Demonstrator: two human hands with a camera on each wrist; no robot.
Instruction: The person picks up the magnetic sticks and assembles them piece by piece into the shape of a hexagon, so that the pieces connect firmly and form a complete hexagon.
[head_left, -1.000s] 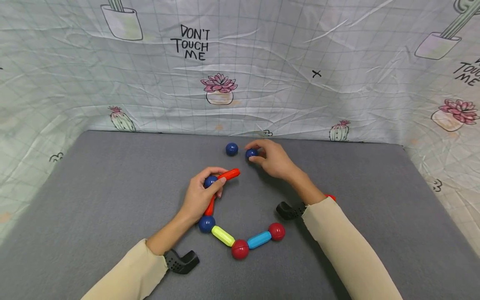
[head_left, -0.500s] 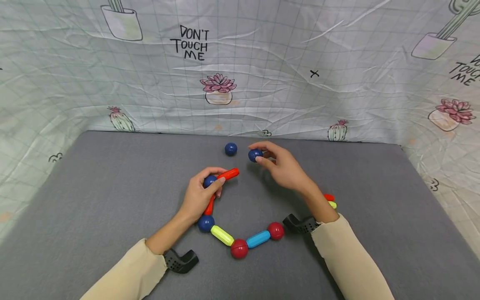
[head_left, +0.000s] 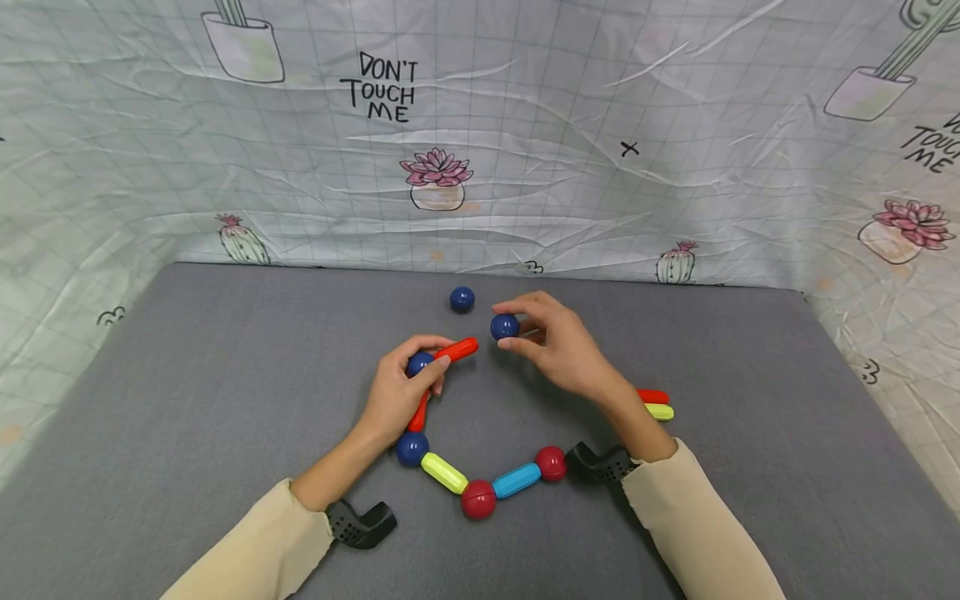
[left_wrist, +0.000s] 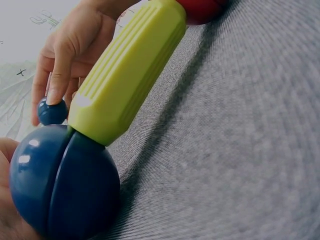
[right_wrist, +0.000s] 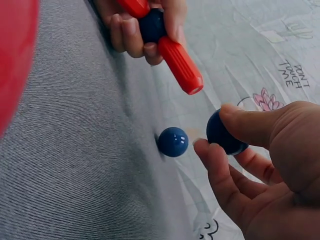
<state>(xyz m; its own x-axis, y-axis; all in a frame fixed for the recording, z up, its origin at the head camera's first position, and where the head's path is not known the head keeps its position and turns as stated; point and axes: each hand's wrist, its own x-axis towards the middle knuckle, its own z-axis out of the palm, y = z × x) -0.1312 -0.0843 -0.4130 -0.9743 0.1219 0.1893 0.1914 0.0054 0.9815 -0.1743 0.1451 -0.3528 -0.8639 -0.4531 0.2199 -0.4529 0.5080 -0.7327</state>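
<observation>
Between thumb and fingers my right hand [head_left: 558, 342] pinches a blue ball [head_left: 505, 327], held a short way right of a red rod's free end. My left hand [head_left: 393, 387] grips another blue ball [head_left: 420, 363], from which that red rod [right_wrist: 181, 67] sticks out toward the right. Below it a second red rod [head_left: 418, 414] runs down to a blue ball [left_wrist: 65, 182]. From there the chain goes on through a yellow-green rod [head_left: 445, 473], a red ball [head_left: 478, 499], a blue rod [head_left: 517, 480] and a second red ball [head_left: 551, 463].
One loose blue ball [head_left: 462, 299] lies near the back edge of the grey table [head_left: 247, 375]. Beside my right forearm lie a red rod [head_left: 652, 397] and a yellow-green rod [head_left: 660, 412], partly hidden by the arm. A printed cloth [head_left: 555, 192] hangs behind the table.
My right hand has drawn the blue ball away from the back edge, toward the red rod's end. The left hand and the chain have stayed put.
</observation>
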